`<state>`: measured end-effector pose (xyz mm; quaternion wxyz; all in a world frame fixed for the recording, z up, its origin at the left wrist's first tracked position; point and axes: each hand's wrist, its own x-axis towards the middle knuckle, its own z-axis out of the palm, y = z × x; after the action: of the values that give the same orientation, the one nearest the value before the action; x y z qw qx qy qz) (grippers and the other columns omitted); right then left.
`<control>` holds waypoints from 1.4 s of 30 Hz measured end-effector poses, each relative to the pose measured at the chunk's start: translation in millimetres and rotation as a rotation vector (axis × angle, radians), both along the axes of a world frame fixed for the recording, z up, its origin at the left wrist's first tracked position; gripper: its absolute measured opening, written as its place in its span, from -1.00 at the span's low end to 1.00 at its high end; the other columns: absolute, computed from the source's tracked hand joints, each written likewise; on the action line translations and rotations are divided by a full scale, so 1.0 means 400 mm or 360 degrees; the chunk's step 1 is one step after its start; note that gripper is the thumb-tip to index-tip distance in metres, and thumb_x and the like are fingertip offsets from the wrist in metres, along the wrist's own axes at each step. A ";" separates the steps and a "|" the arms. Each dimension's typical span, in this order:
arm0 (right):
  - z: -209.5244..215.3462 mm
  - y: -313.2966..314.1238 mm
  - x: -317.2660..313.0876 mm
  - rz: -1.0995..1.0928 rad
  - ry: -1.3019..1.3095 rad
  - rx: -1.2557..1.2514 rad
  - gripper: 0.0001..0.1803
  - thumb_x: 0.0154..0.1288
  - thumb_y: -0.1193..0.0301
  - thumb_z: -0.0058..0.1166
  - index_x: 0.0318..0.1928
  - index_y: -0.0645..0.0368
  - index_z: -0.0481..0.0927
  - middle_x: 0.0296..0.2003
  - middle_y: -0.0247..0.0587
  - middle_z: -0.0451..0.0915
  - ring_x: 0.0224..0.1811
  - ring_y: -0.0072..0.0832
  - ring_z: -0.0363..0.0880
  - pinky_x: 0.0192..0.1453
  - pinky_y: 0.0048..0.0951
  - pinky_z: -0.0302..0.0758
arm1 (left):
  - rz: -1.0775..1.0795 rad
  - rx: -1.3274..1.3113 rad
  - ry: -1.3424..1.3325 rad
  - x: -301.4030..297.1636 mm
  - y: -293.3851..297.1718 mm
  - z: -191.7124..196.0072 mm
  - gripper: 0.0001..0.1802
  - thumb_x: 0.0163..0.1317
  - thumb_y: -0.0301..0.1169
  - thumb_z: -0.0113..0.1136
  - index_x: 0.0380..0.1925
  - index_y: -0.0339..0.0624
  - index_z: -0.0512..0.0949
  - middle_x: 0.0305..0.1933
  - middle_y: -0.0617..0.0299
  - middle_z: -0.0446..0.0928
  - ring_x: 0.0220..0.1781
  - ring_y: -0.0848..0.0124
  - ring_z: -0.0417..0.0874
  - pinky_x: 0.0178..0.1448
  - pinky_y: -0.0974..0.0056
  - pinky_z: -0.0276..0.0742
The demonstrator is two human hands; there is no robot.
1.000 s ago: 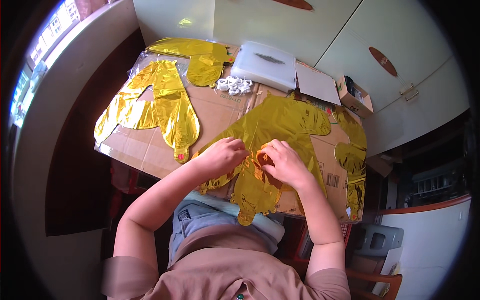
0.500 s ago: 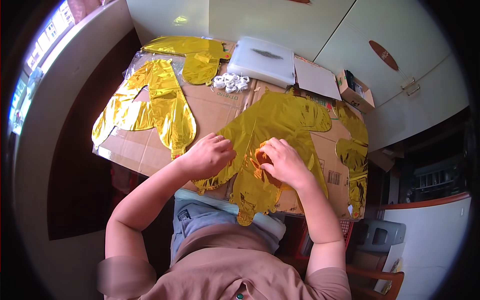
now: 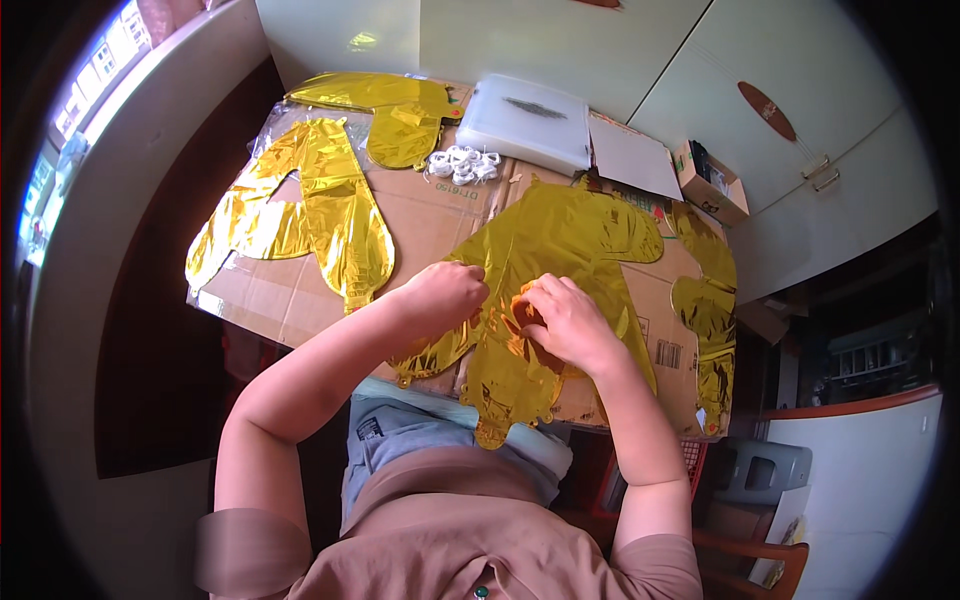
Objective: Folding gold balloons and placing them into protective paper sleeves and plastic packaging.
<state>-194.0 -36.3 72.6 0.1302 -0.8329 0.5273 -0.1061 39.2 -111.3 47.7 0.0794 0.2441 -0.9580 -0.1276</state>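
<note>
A large flat gold foil balloon (image 3: 560,225) lies creased across the middle of the cardboard-covered table, its lower end hanging over the near edge. My right hand (image 3: 565,315) is on its lower part, thumb and fingers pinched together at the foil. Orange patches show in the shiny film beside those fingertips, like a reflection of the hand. My left hand (image 3: 447,295) is over the balloon's left side with its fingers curled closed. What its fingertips hold, if anything, is hidden.
More flat gold foil balloons lie around: a pronged one (image 3: 340,200) at left, a curved one (image 3: 400,130) behind, another (image 3: 715,310) at right. White ribbon coils (image 3: 463,165), a translucent plastic box (image 3: 525,120) and a small cardboard box (image 3: 712,185) stand along the back.
My left hand has moved right and slightly away from me over the balloon, nearer to my right hand. The right hand has stayed almost in place.
</note>
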 end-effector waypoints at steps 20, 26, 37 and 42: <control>-0.015 -0.002 -0.007 0.0043 -0.0056 -0.0137 -0.68 0.00 0.43 0.36 -0.21 0.14 0.56 -0.17 -0.16 0.52 -0.08 -0.13 0.54 0.02 -0.13 0.56 | -0.0027 -0.0003 -0.0023 -0.023 -0.006 0.005 -0.86 0.10 -0.37 0.20 -0.44 -0.22 0.59 -0.30 0.08 0.58 -0.28 0.09 0.69 -0.15 0.05 0.65; -0.006 -0.001 -0.003 0.0011 0.0016 -0.0026 -0.64 0.06 0.42 0.36 -0.09 0.12 0.59 -0.12 -0.18 0.52 -0.03 -0.14 0.52 0.11 -0.18 0.51 | 0.0020 -0.0043 0.0116 -0.017 0.000 -0.003 -0.87 0.10 -0.38 0.24 -0.49 -0.20 0.57 -0.38 0.11 0.55 -0.36 0.11 0.66 -0.23 0.07 0.63; -0.004 0.002 -0.001 0.0037 0.0010 -0.0051 -0.61 0.04 0.38 0.40 -0.10 0.14 0.57 -0.09 -0.17 0.53 -0.01 -0.14 0.53 0.12 -0.18 0.53 | 0.1203 0.1257 0.0367 0.479 0.258 0.089 -0.85 -0.01 -0.46 0.31 -0.48 -0.35 0.63 -0.56 0.17 0.60 -0.49 0.50 0.61 -0.31 0.33 0.56; 0.004 -0.005 0.001 0.0024 0.0049 -0.0043 -0.60 0.02 0.39 0.39 -0.11 0.15 0.57 -0.09 -0.16 0.53 0.00 -0.14 0.53 0.13 -0.18 0.53 | 0.1565 0.0584 -0.0103 0.731 0.292 -0.256 -0.82 -0.08 -0.44 0.29 -0.50 -0.36 0.66 -0.50 -0.09 0.65 -0.40 0.03 0.71 -0.24 0.07 0.62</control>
<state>-193.7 -38.3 74.3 0.1117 -0.8400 0.5216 -0.0995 331.4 5.6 -54.9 0.0564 0.6785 -0.6943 -0.2333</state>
